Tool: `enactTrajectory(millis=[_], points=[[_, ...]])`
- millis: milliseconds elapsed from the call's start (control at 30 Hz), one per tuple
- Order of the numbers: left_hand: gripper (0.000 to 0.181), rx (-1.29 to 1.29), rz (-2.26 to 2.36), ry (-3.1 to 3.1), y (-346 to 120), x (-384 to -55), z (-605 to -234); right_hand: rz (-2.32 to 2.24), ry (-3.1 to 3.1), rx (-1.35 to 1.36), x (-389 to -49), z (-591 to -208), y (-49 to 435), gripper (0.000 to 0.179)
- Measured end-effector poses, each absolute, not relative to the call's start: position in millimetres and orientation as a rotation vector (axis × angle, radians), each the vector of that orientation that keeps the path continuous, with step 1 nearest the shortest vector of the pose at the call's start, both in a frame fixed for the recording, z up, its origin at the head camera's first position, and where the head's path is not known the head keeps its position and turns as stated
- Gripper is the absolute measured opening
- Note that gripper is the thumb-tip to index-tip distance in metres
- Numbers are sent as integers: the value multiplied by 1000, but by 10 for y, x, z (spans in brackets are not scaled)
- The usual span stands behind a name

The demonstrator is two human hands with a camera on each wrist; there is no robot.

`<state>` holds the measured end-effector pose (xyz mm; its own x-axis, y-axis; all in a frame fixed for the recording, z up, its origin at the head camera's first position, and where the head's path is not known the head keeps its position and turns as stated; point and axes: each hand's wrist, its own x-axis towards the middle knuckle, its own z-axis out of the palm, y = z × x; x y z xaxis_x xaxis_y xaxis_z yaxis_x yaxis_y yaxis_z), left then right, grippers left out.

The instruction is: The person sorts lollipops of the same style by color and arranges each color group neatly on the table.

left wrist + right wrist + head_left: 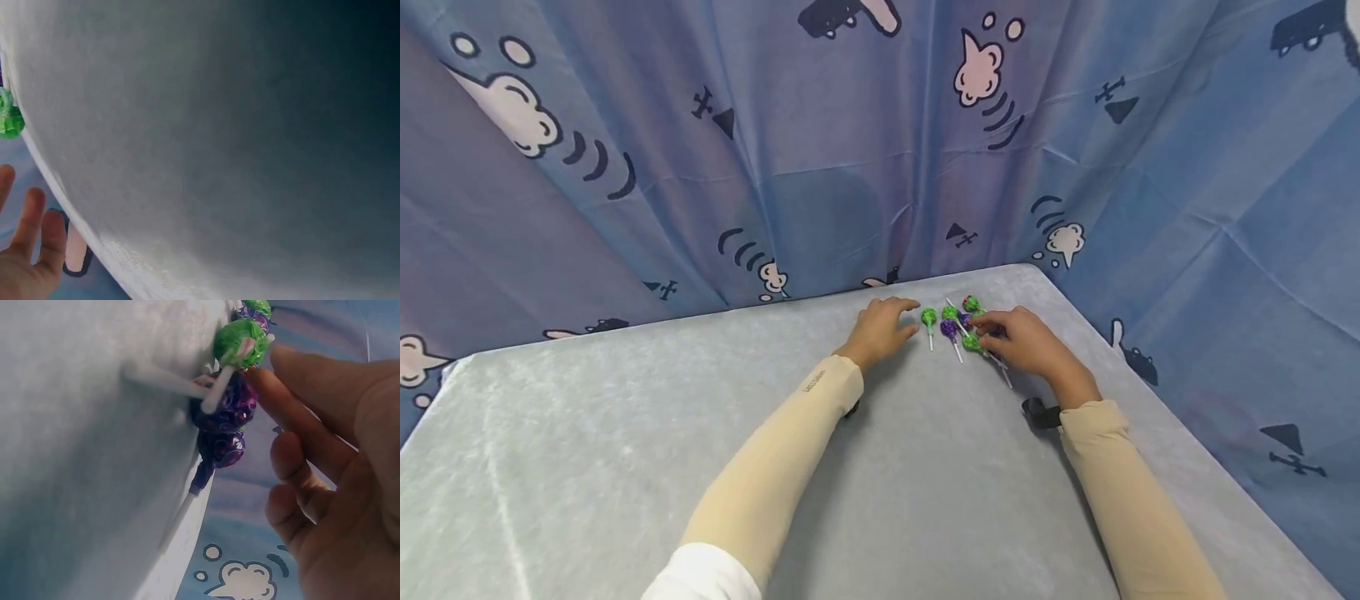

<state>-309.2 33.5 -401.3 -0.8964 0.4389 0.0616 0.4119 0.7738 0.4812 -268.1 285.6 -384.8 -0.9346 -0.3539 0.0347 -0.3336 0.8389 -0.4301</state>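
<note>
Several lollipops in green and purple wrappers lie in a loose cluster near the table's far right corner. My left hand point(880, 329) is beside the leftmost green lollipop point(928, 317), thumb and fingers spread apart with nothing between them. Over the right side of the cluster is my right hand point(1022, 340), fingers bent, fingertips right at the candies. In the right wrist view its thumb and index finger come up to a green lollipop point(240, 344), with purple lollipops point(222, 450) just below. The left wrist view catches only part of the left hand point(28, 250) and a green wrapper point(9, 119).
A pale grey cloth covers the table point(625, 433). Behind it and along the right side hangs a blue patterned curtain point(820, 217), close to the table edge. A dark wrist camera point(1041, 412) is strapped at the right wrist.
</note>
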Motion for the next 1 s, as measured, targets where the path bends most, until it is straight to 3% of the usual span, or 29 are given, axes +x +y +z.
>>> enactTrajectory(millis=[533,1000], points=[[37,621,650,2901,580,-3316,-4018,-604,2908,-442,-2733,-3869,2807,36],[29,627,646,2898,641,-3309,-4023,-627,2902,-470,-2700,-3866,2757,31]])
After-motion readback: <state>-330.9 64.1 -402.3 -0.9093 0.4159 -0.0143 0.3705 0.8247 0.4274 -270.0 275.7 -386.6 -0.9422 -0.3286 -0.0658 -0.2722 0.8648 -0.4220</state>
